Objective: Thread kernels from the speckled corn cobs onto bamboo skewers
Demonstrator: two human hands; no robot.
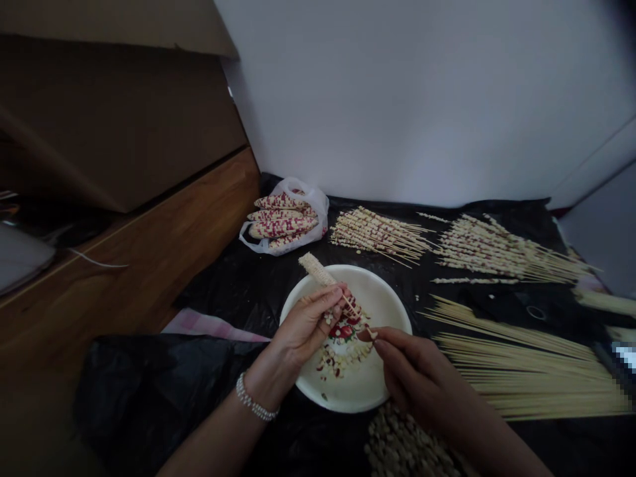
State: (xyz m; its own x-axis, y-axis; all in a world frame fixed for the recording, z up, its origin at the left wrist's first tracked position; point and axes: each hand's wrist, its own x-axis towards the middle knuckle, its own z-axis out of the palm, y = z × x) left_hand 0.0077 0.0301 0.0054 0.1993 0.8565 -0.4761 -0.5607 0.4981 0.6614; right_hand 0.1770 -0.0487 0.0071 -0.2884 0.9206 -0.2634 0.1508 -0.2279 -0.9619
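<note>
My left hand (311, 321) is closed around a corn cob (317, 270) over a white bowl (390, 301). The cob's far end is bare; red and pale kernels show on its near end. A thin pale stick (350, 305) also seems to stick out from the fingers of this hand. Just to the right, my right hand (417, 364) pinches a pale corn kernel (372, 334) between thumb and finger, close to the cob. Loose kernels (348, 356) lie in the bowl, over a printed flower pattern.
Behind the bowl, a plastic bag (320, 202) holds several speckled corn cobs (283, 227). Kernel-threaded skewers lie in two piles, one middle (377, 232) and one right (487, 248). Bare skewers (527, 371) spread at right. More kernels (402, 440) sit below my right wrist, on black plastic (223, 291).
</note>
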